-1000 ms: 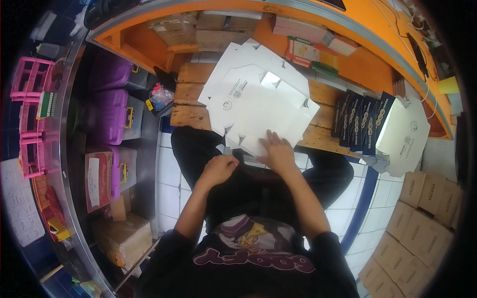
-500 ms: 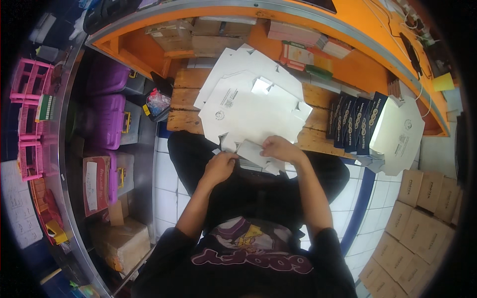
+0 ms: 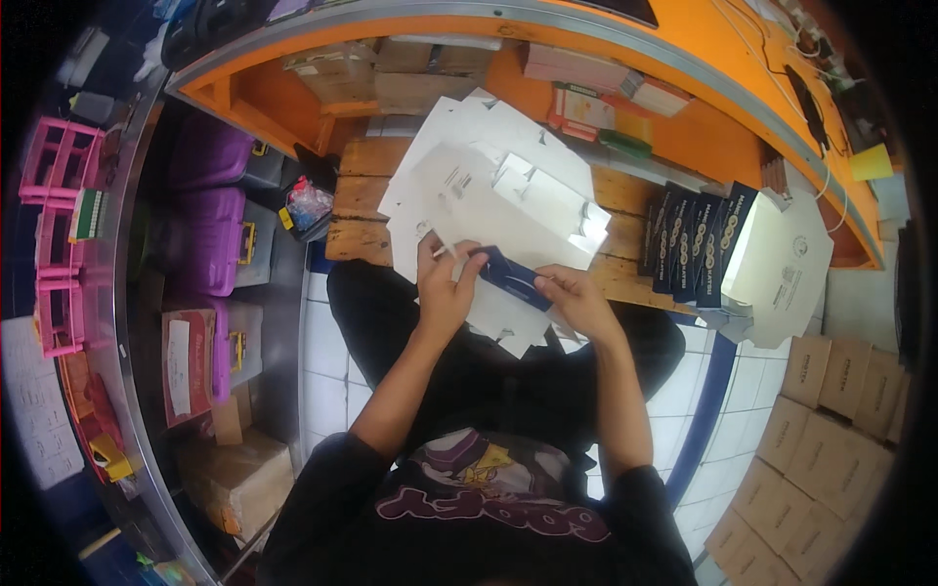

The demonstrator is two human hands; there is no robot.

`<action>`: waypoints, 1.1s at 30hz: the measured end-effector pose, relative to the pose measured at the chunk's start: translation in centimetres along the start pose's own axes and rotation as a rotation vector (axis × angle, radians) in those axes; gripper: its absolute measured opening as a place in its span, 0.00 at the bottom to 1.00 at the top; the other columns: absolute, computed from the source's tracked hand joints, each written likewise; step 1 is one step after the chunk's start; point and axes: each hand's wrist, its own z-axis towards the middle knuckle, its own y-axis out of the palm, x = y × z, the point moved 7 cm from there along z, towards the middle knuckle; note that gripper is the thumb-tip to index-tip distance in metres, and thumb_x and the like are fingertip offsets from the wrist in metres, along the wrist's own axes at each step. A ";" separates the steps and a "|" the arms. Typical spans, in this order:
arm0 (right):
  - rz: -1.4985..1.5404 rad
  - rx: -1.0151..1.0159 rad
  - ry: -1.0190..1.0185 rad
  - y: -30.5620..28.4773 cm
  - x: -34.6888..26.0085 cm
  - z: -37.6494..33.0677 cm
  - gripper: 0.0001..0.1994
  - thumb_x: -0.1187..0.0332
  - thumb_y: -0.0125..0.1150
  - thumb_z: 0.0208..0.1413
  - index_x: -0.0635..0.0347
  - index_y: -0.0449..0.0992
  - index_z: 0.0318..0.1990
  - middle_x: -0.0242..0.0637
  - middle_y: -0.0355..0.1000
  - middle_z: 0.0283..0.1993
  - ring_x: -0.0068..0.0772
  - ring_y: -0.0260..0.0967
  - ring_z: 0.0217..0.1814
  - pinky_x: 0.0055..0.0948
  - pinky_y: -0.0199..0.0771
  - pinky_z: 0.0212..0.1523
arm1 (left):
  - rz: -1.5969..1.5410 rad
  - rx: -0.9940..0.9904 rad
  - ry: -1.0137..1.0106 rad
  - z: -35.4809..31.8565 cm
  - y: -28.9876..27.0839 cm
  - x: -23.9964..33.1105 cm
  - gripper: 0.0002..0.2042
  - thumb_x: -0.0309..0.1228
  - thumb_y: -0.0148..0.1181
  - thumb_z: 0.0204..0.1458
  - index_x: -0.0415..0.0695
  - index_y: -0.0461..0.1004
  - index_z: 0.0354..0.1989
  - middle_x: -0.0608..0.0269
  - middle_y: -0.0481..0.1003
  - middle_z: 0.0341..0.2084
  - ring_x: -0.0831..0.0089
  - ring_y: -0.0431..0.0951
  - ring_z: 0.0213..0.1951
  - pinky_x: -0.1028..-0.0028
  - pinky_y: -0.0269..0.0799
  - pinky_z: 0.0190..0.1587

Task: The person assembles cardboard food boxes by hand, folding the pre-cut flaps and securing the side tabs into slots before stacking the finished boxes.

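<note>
A flat die-cut carton (image 3: 445,200), white on its upper face, lies partly over the wooden bench in front of me. Its near side panel (image 3: 515,280) is turned up and shows a dark blue outer face. My left hand (image 3: 449,288) pinches the left end of this panel, by a small white flap. At the panel's right end my right hand (image 3: 583,303) grips with thumb and fingers. A white flap (image 3: 508,325) hangs below the blue panel over my lap. More white carton sheets (image 3: 469,117) lie underneath.
Folded dark blue cartons (image 3: 692,244) stand in a row at the right of the wooden bench (image 3: 363,200), beside another white blank (image 3: 796,249). Brown boxes (image 3: 801,444) are stacked at lower right. Purple-lidded bins (image 3: 212,239) fill the left shelf. An orange desk (image 3: 723,68) arches across the far side.
The near panel has been folded up, bringing its dark blue face into view. My left hand has moved up and right, and my right hand slightly right and down.
</note>
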 end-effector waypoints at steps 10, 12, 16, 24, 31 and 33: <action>-0.591 0.076 -0.222 0.2 -8.4 -1.8 0.10 0.66 0.64 0.61 0.55 0.83 0.48 0.47 0.78 0.30 0.47 0.76 0.32 0.38 0.74 0.38 | 0.213 -0.203 0.523 2.4 0.1 7.4 0.04 0.22 0.70 0.42 0.41 0.81 0.27 0.59 0.79 0.43 0.56 0.80 0.45 0.60 0.76 0.45; -0.755 0.067 -0.267 0.8 -9.8 -2.3 0.11 0.66 0.65 0.61 0.55 0.82 0.49 0.47 0.78 0.30 0.47 0.76 0.32 0.38 0.75 0.38 | 0.220 -0.234 0.591 2.2 0.2 8.2 0.06 0.22 0.70 0.42 0.42 0.82 0.30 0.59 0.79 0.43 0.56 0.80 0.45 0.60 0.76 0.45; -0.348 0.128 -0.129 0.0 -9.2 -2.7 0.12 0.65 0.63 0.64 0.60 0.78 0.51 0.44 0.79 0.32 0.40 0.79 0.37 0.35 0.76 0.39 | 0.140 -0.149 0.633 0.9 -0.4 10.7 0.13 0.23 0.69 0.44 0.46 0.83 0.40 0.58 0.80 0.44 0.56 0.81 0.47 0.57 0.76 0.47; 0.846 0.240 -0.085 -1.6 -10.6 -4.2 0.16 0.62 0.53 0.71 0.57 0.70 0.60 0.31 0.76 0.51 0.23 0.75 0.45 0.29 0.76 0.44 | 0.060 -0.214 0.827 -2.2 -0.7 12.7 0.25 0.56 0.53 0.65 0.51 0.79 0.58 0.44 0.70 0.63 0.40 0.72 0.62 0.48 0.75 0.59; 0.948 0.119 -0.007 2.7 -6.8 -5.3 0.14 0.58 0.55 0.72 0.54 0.74 0.57 0.31 0.80 0.47 0.23 0.77 0.47 0.24 0.78 0.46 | 0.099 -0.139 0.678 -0.1 -1.9 12.9 0.24 0.51 0.62 0.59 0.47 0.82 0.55 0.35 0.70 0.57 0.38 0.74 0.57 0.48 0.74 0.57; 0.940 0.164 -0.009 3.9 -7.9 -5.0 0.16 0.59 0.55 0.73 0.53 0.72 0.61 0.34 0.78 0.54 0.25 0.76 0.54 0.27 0.78 0.51 | 0.132 -0.090 0.651 -0.1 -2.3 13.0 0.23 0.48 0.67 0.56 0.47 0.82 0.54 0.36 0.70 0.57 0.40 0.73 0.56 0.50 0.73 0.57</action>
